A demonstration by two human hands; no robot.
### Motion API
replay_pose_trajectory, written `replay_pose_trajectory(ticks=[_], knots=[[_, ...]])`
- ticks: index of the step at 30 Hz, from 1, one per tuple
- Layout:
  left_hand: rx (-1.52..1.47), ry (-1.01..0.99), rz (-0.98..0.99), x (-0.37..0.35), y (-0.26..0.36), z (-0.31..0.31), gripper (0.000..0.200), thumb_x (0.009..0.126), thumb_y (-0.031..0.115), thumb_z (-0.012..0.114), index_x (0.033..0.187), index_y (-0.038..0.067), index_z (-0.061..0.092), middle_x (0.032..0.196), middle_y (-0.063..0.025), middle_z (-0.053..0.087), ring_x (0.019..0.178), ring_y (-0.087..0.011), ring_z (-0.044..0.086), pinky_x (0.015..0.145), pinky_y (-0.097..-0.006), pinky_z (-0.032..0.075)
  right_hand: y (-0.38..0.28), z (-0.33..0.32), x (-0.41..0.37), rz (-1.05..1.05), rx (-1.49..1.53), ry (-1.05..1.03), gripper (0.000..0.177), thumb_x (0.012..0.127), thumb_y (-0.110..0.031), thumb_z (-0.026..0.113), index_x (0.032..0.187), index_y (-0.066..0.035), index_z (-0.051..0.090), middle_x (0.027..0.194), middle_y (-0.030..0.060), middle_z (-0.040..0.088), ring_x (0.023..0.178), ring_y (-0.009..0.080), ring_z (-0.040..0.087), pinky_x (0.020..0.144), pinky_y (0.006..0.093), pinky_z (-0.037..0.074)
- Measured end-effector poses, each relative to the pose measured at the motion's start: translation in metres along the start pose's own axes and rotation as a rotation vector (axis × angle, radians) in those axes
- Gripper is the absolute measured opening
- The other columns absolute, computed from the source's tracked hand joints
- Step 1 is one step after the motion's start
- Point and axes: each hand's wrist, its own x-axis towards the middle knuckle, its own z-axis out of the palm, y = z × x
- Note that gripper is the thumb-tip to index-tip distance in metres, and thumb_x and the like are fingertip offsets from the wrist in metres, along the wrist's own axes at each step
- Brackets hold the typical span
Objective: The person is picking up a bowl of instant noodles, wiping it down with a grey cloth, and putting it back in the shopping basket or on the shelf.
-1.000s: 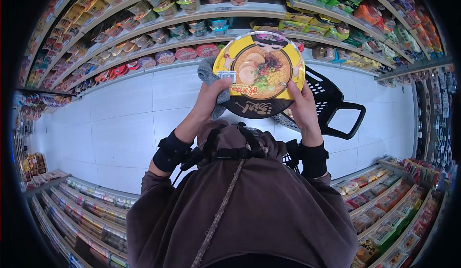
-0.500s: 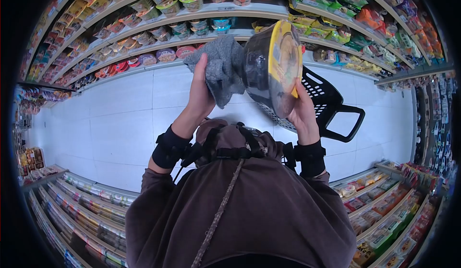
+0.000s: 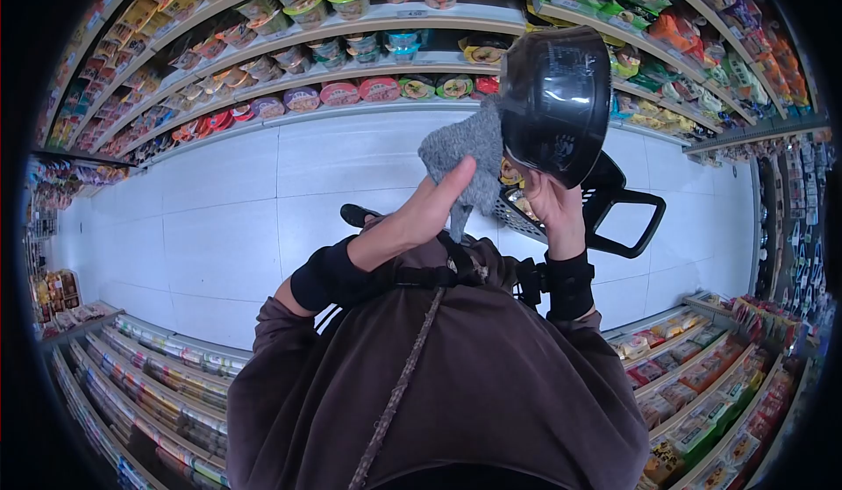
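Bowl (image 3: 561, 100) in right hand (image 3: 557, 205), cloth (image 3: 467, 143) in left (image 3: 437, 200).

My left hand (image 3: 431, 202) and right hand (image 3: 554, 207), near each other, not touching.
My left forearm (image 3: 373, 251) slants right, thumb (image 3: 462, 172) extended, fingers mostly hidden; my right forearm (image 3: 567, 243) points almost straight away, fingertips partly hidden.

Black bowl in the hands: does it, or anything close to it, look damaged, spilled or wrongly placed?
Only the tilt stands out: the right hand holds the black bowl tipped on its side, though this looks deliberate. The gray cloth is in the left hand. I see no spill or damage.
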Motion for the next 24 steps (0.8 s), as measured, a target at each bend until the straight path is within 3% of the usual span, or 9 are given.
replay_pose_trajectory(ticks=[6, 11, 13, 17, 19, 21, 22, 23, 24], knots=[[-0.049, -0.006, -0.046, -0.006, 0.003, 0.003, 0.047, 0.089, 0.036, 0.027, 0.117, 0.0, 0.036, 0.113, -0.0069, 0.042, 0.104, -0.0128, 0.039, 0.089, -0.0272, 0.03, 0.008, 0.011, -0.006, 0.0, -0.006, -0.099, 0.033, 0.085, -0.014, 0.033, 0.105, 0.01, 0.042, 0.103, 0.0256, 0.048, 0.088, 0.0348, 0.054, 0.068, 0.039, 0.052], [-0.071, 0.071, -0.015, 0.008, 0.008, -0.001, 0.05, 0.088, 0.04, 0.023, 0.113, 0.0, 0.039, 0.106, -0.0054, 0.047, 0.097, -0.0115, 0.044, 0.086, -0.0263, 0.033, 0.023, 0.022, -0.011, 0.055, -0.028, -0.195, 0.033, 0.087, -0.017, 0.03, 0.111, 0.004, 0.038, 0.106, 0.0244, 0.047, 0.091, 0.0337, 0.053, 0.066, 0.0433, 0.052], [-0.151, 0.116, 0.123, 0.016, 0.013, -0.004, 0.054, 0.086, 0.044, 0.026, 0.12, 0.002, 0.031, 0.114, -0.0079, 0.044, 0.103, -0.0171, 0.045, 0.088, -0.0306, 0.036, 0.027, 0.022, -0.011, 0.077, -0.024, -0.153, 0.034, 0.088, -0.02, 0.03, 0.112, 0.002, 0.037, 0.108, 0.0231, 0.046, 0.091, 0.0333, 0.053, 0.066, 0.0445, 0.051], [-0.145, 0.233, 0.148, 0.023, 0.026, -0.014, 0.055, 0.086, 0.044, 0.025, 0.121, 0.002, 0.03, 0.115, -0.0085, 0.044, 0.103, -0.0176, 0.046, 0.087, -0.0312, 0.037, 0.034, 0.021, -0.009, 0.108, -0.096, -0.095, 0.034, 0.088, -0.022, 0.03, 0.114, 0.0, 0.036, 0.108, 0.0213, 0.047, 0.089, 0.0322, 0.054, 0.065, 0.0445, 0.052], [-0.084, 0.168, 0.073, 0.022, 0.03, -0.021, 0.058, 0.086, 0.045, 0.025, 0.123, 0.001, 0.027, 0.12, -0.0096, 0.039, 0.108, -0.0181, 0.041, 0.091, -0.0311, 0.032, 0.037, 0.023, -0.011, 0.108, -0.111, -0.067, 0.035, 0.088, -0.023, 0.03, 0.114, 0.0, 0.035, 0.108, 0.0209, 0.047, 0.088, 0.032, 0.055, 0.065, 0.0442, 0.052], [0.249, 0.095, 0.481, 0.025, 0.032, -0.016, 0.062, 0.085, 0.046, 0.027, 0.125, 0.0, 0.023, 0.127, -0.0107, 0.03, 0.115, -0.0177, 0.032, 0.096, -0.0306, 0.024, 0.041, 0.028, -0.013, 0.123, -0.089, -0.064, 0.034, 0.088, -0.022, 0.03, 0.114, 0.0, 0.037, 0.106, 0.0209, 0.048, 0.088, 0.0316, 0.055, 0.064, 0.044, 0.052], [0.344, 0.041, 0.5, 0.021, 0.028, -0.02, 0.068, 0.083, 0.049, 0.029, 0.127, -0.002, 0.019, 0.132, -0.0127, 0.02, 0.121, -0.0195, 0.021, 0.098, -0.0312, 0.016, 0.043, 0.03, -0.014, 0.124, -0.088, -0.064, 0.034, 0.088, -0.022, 0.03, 0.114, 0.0, 0.037, 0.106, 0.0209, 0.048, 0.088, 0.0316, 0.055, 0.064, 0.044, 0.052], [0.345, 0.041, 0.5, 0.019, 0.028, -0.019, 0.068, 0.083, 0.049, 0.029, 0.127, -0.002, 0.019, 0.132, -0.0127, 0.02, 0.121, -0.0195, 0.021, 0.098, -0.0312, 0.016, 0.044, 0.033, -0.015, 0.121, -0.074, -0.121, 0.034, 0.088, -0.023, 0.031, 0.112, 0.0, 0.038, 0.105, 0.021, 0.049, 0.087, 0.0315, 0.055, 0.064, 0.0439, 0.052], [0.494, 0.061, 0.637, 0.016, 0.029, -0.016, 0.066, 0.082, 0.047, 0.032, 0.126, -0.002, 0.022, 0.132, -0.0137, 0.019, 0.122, -0.023, 0.018, 0.098, -0.0335, 0.015, 0.045, 0.034, -0.015, 0.117, -0.059, -0.179, 0.034, 0.088, -0.023, 0.032, 0.111, 0.0, 0.039, 0.104, 0.0212, 0.05, 0.087, 0.0313, 0.056, 0.064, 0.0438, 0.052]])
